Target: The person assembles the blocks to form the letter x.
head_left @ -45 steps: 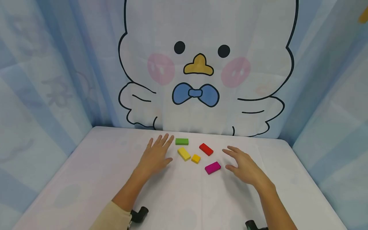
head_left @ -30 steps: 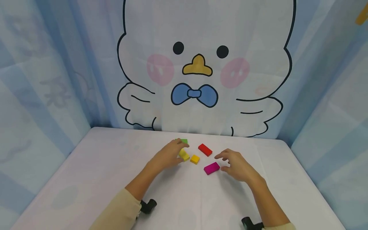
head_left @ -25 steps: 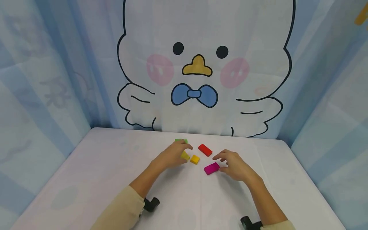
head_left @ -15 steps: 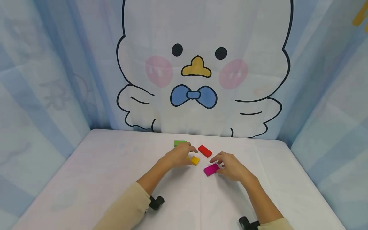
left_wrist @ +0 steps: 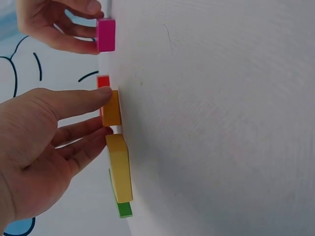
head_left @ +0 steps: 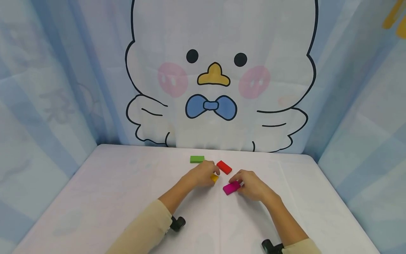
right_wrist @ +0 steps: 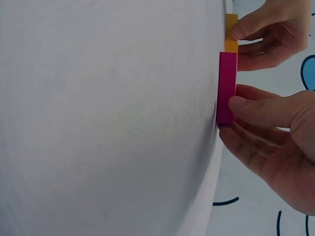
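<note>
My left hand (head_left: 203,174) pinches the small orange block (head_left: 215,178), thumb on its near side and fingers behind it. In the left wrist view, the longer yellow block (left_wrist: 120,169) stands just beside those fingers; the hand hides it from the head view. My right hand (head_left: 253,186) holds the magenta block (head_left: 231,188) between thumb and fingers, low at the white table surface. A red block (head_left: 224,167) lies farther back between the two hands, touched by neither as far as I see. Behind my left hand lies a green block (head_left: 197,159).
The white-covered table (head_left: 95,197) ends in a back edge close behind the green and red blocks. A curtain (head_left: 212,134) with a cartoon bird hangs behind it, and more curtain encloses both sides. Black wrist cameras (head_left: 178,223) sit under both forearms.
The left hand has gone from spread fingers near the green block, rightward over the yellow block, to pinching the orange block. The right hand has moved left and taken hold of the magenta block.
</note>
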Demonstrator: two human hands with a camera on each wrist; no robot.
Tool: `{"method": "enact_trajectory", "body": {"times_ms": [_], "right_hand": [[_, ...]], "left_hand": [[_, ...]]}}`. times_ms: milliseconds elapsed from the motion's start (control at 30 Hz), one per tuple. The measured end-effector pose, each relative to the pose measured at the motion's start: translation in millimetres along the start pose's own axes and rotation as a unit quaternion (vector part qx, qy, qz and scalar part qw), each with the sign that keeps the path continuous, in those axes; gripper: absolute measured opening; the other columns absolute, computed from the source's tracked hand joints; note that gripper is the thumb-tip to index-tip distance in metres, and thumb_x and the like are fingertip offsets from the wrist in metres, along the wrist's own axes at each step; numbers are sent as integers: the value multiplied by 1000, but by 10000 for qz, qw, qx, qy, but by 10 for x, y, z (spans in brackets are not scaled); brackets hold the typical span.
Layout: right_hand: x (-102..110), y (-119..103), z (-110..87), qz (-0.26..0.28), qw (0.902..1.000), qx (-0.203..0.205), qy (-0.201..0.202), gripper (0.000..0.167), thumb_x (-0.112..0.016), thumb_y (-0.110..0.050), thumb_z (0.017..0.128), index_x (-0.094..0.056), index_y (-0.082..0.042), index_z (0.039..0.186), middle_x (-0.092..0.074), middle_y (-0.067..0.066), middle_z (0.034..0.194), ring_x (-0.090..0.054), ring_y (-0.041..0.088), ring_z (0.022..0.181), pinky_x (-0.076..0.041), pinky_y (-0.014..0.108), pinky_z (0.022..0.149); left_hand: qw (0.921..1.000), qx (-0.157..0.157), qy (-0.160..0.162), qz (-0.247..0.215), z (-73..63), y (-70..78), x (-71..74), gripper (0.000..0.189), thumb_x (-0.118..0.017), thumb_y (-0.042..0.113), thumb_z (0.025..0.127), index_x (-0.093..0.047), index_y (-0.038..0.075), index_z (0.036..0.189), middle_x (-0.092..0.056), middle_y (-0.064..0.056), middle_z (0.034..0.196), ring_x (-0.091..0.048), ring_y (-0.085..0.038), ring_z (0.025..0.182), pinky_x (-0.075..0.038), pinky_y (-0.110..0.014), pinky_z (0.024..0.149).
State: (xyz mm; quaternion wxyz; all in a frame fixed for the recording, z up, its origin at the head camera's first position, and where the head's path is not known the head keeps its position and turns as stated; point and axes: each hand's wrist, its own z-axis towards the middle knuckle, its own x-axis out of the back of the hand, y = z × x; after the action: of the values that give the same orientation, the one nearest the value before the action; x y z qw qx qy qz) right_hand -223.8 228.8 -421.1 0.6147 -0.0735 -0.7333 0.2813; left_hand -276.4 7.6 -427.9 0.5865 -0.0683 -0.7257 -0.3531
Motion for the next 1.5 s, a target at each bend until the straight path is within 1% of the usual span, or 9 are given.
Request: {"method": "enact_trajectory", "body": {"times_ms": [233,500,633,833,1033,1200,1267,1400,1500], "right_hand": [[-27,-10,10,-81,10000,-35,42,34,-76,9,85,-79,-11,113,-71,3,109,-65,20,99,-62,36,83],[-26,-22,28,-130,9999,-89,52,31,-77,7,87,-80,-12,111,-71,2,108,-64,19,98,-62,35,84],[-31,-24,43,-152,9999,-68,36,30,-78,5,87,-80,-12,110,-71,2,108,-64,18,97,-62,35,83],[-28,-17,56,-195,9997,-111,29,29,-77,5,87,-80,-12,111,-71,2,108,-65,20,98,-61,35,84],[-21,-27,67,-196,9998,-97,28,29,-78,5,87,-81,-11,111,-72,3,107,-65,20,99,-62,34,85],[-6,-28,68,-158,9998,-71,7,29,-78,6,86,-80,-9,111,-73,3,105,-66,20,98,-62,35,85],[-1,-17,68,-142,9999,-41,0,29,-78,6,86,-81,-9,110,-73,3,105,-66,20,99,-62,36,85],[9,12,73,-84,10000,-17,-4,28,-77,5,86,-81,-10,110,-73,3,106,-66,20,100,-61,36,86],[17,30,82,-55,10000,20,-15,28,-77,5,87,-82,-11,110,-73,2,107,-66,20,99,-61,36,84]], "left_hand": [[9999,-61,17,90,15,1,-20,25,-80,11,91,-78,11,116,-67,-2,108,-59,-14,101,-57,-25,94],[9999,-107,46,38,20,7,-11,25,-80,10,91,-77,12,116,-70,-1,111,-61,-15,104,-57,-27,97],[9999,-72,77,45,-11,11,8,25,-78,11,93,-77,14,118,-69,-1,114,-61,-15,105,-57,-27,98],[9997,-217,48,105,-84,36,83,25,-78,10,93,-78,16,118,-69,-1,116,-62,-16,110,-55,-29,102],[9992,-393,-57,47,-152,58,121,25,-79,6,91,-80,15,114,-70,-1,116,-62,-16,111,-55,-29,103],[9982,-563,-225,-22,-214,84,120,25,-79,3,90,-81,14,112,-70,-1,113,-63,-16,107,-55,-25,98],[9979,-545,-322,-103,-238,89,106,25,-78,2,90,-81,14,112,-70,1,110,-63,-15,106,-55,-23,94],[9977,-331,-522,-293,-287,91,64,26,-79,4,90,-81,17,112,-68,3,110,-62,-13,105,-55,-20,90],[9974,-282,-586,-312,-315,90,43,26,-80,5,89,-81,19,111,-68,4,110,-61,-12,104,-55,-19,88]]}}
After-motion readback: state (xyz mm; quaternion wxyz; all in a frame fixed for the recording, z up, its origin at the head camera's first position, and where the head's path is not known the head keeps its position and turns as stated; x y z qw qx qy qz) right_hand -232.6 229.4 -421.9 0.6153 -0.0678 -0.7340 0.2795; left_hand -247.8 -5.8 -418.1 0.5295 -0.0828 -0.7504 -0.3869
